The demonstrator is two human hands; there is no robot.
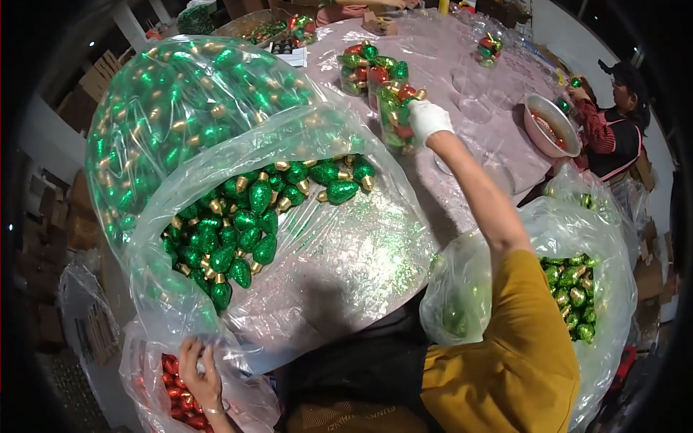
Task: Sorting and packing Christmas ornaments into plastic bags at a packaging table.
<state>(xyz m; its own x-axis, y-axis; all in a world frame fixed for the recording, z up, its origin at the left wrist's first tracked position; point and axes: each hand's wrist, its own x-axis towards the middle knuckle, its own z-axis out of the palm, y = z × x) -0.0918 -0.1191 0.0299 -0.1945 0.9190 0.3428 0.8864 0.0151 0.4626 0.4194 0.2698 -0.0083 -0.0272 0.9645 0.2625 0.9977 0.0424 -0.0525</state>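
Bag (206,101) crowds table (433,54); left hand (201,374) half-curled at red bulbs (175,393); right hand (429,120) at filled cup (395,123), grip unclear.

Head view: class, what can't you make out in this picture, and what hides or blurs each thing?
All in the head view:
- Right hand: its white-gloved back hides the fingertips, so its grip is unclear.
- Red bulb ornaments: the left hand and cloudy plastic cover some.
- Large bag: its film blurs the ornaments inside, so they cannot be counted.
- Co-worker in pink: the top edge cuts off the head.
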